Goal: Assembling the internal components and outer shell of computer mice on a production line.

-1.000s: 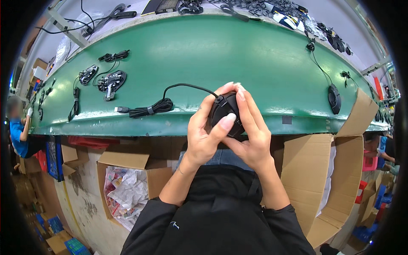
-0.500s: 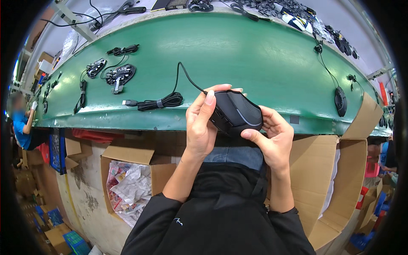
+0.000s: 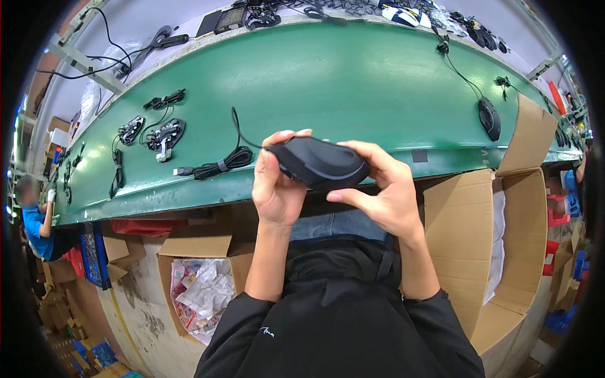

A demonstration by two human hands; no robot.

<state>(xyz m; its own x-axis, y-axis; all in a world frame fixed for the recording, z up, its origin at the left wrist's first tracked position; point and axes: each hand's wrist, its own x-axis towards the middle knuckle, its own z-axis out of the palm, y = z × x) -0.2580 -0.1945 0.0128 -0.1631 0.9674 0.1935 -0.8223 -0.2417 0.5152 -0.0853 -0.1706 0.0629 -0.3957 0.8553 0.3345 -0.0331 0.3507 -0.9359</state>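
Note:
A black computer mouse (image 3: 324,160) is held up between my two hands, over the near edge of the green bench. My left hand (image 3: 277,183) is closed around its cable end, thumb on the near side and fingertips on the far side. My right hand (image 3: 384,186) grips the other end, thumb below and fingers over the far edge. From the mouse's left end a thin cord rises and drops to a bundled black cable (image 3: 224,164) lying on the bench, its plug pointing left.
Mouse parts with cables (image 3: 165,135) lie on the green bench (image 3: 302,82) to the left; another corded mouse (image 3: 489,118) lies right. Open cardboard boxes stand below the edge, one with crumpled wrapping (image 3: 205,290), a larger one (image 3: 463,252) at right. A co-worker (image 3: 38,217) is far left.
Both hands have shifted left with the mouse, which is now turned flatter and shows more of its side. Bench and boxes appear shifted as the view turned.

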